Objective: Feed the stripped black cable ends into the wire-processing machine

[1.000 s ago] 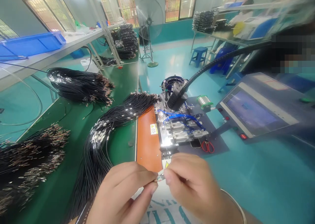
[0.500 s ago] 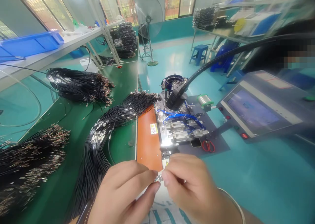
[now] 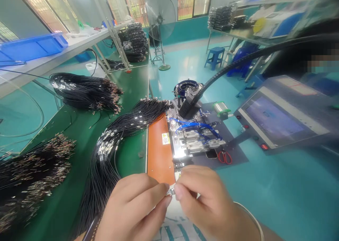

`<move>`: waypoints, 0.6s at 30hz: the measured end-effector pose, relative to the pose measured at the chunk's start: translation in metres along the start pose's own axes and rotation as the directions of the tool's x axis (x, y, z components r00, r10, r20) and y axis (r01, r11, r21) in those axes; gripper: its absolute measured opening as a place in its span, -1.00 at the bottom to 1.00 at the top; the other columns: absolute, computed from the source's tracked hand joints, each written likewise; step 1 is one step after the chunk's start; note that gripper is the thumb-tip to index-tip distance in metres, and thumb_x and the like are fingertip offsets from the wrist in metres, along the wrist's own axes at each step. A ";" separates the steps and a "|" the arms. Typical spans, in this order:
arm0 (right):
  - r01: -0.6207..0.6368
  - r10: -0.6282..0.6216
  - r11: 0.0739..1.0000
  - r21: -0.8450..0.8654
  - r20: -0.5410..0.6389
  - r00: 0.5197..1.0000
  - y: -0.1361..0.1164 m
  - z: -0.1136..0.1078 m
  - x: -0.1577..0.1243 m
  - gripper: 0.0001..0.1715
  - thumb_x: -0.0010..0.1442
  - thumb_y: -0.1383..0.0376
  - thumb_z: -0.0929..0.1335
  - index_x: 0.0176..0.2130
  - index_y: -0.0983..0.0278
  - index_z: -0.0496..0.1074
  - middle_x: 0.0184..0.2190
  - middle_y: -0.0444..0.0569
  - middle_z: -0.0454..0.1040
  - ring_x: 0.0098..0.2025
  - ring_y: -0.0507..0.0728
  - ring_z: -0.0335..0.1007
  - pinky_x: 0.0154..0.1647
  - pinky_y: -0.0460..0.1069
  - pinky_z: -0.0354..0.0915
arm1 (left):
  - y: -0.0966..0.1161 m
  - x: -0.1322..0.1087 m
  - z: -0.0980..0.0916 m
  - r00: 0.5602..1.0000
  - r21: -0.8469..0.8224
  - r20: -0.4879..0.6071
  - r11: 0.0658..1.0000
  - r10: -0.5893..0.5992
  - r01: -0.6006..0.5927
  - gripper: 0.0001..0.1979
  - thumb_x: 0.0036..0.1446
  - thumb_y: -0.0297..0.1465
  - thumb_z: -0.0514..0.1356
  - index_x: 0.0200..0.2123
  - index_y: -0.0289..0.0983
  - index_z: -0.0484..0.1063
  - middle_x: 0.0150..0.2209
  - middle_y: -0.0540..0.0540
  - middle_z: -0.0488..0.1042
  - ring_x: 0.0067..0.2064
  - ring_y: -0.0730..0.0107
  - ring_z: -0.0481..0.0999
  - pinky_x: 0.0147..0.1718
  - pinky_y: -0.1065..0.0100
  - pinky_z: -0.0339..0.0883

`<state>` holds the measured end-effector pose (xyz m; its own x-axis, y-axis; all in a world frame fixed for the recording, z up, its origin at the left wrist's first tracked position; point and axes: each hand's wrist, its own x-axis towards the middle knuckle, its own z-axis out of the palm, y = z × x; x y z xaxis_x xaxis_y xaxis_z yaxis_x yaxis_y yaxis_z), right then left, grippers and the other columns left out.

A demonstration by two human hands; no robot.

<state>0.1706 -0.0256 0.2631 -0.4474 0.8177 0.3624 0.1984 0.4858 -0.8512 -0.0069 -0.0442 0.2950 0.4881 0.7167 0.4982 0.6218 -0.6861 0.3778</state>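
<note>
We have a small metal connector [image 3: 171,191] pinched between both hands; it's too small here to tell its exact type or whether a lead is attached. It sits just off the near end of the orange bench pad [image 3: 159,152], above a white printed cloth [image 3: 180,227]. Left hand [image 3: 132,205]: narrow, fingertips closed on the part. Right hand [image 3: 209,202]: also narrow, fingertips on it from the other side, thin bangle [image 3: 250,219] at the wrist.

Nearest stock is a black cable bundle [image 3: 104,163] with metal-tipped ends, lying on the green bench mat [image 3: 132,156]. Two more bundles [image 3: 84,92] [image 3: 31,174] lie farther left. We can't tell how many cables are finished or left.

Right of the pad: pneumatic fixture [image 3: 194,135] with blue tubing, bowl feeder [image 3: 187,89], red-handled scissors [image 3: 224,157], touchscreen [image 3: 274,117].
</note>
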 end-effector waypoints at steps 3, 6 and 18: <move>-0.011 0.011 1.000 -0.006 0.003 1.000 0.000 0.000 0.001 -0.61 0.22 0.36 0.18 -0.56 0.28 -0.10 -0.65 -0.22 -0.09 -0.57 -0.05 -0.10 -0.53 -0.07 -0.11 | -0.001 0.001 0.000 1.000 0.001 0.003 1.000 -0.006 0.006 -0.87 0.09 -0.56 0.13 -0.27 -0.28 0.38 -0.47 -0.01 0.46 -0.46 0.51 0.45 -0.46 0.45 0.39; -0.013 0.013 1.000 -0.009 0.004 1.000 0.001 -0.001 0.002 -0.61 0.22 0.36 0.18 -0.57 0.27 -0.09 -0.65 -0.22 -0.08 -0.57 -0.05 -0.10 -0.53 -0.06 -0.11 | -0.002 0.003 0.001 1.000 0.006 0.005 1.000 -0.010 0.010 -0.87 0.09 -0.56 0.13 -0.28 -0.27 0.38 -0.47 0.00 0.46 -0.46 0.50 0.45 -0.46 0.45 0.39; -0.030 0.030 1.000 0.008 0.014 0.999 0.009 0.000 0.009 -0.61 0.23 0.36 0.19 -0.57 0.29 -0.06 -0.65 -0.22 -0.06 -0.57 -0.05 -0.10 -0.53 -0.07 -0.11 | -0.008 0.006 0.003 1.000 -0.017 0.017 1.000 -0.025 0.026 -0.88 0.09 -0.57 0.13 -0.28 -0.28 0.37 -0.48 0.00 0.43 -0.47 0.51 0.42 -0.48 0.45 0.33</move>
<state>0.1686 -0.0142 0.2586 -0.4535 0.8275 0.3310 0.2047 0.4581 -0.8650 -0.0071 -0.0345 0.2923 0.4827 0.7359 0.4748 0.6235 -0.6695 0.4037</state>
